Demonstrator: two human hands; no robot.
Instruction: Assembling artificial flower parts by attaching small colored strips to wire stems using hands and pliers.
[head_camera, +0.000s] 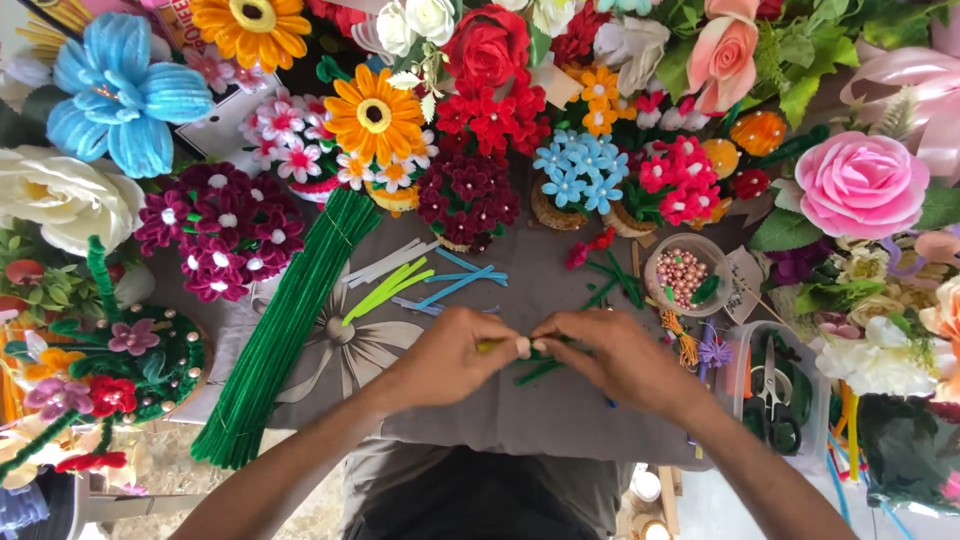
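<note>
Two hands pinch a green stem (538, 371) (lying left-right).

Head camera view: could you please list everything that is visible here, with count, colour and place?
pipe cleaner bundle: one, dark green, left of centre, lying diagonally on the cloth.
loose pipe cleaners: several, white, lime and blue, centre, above the hands.
cloth: one, grey, under the work.
bead cup: one, clear, holding pinkish beads, right of centre.
scissors: one pair, green handles, in a clear tray at right.
craft flowers: many, mixed colours, across the top and both sides.
big blue flower: one, top left.
pink rose: one, right.
left hand: pinching a small yellow-green piece.
right hand: fingertips meeting the left, over green stems.
</note>
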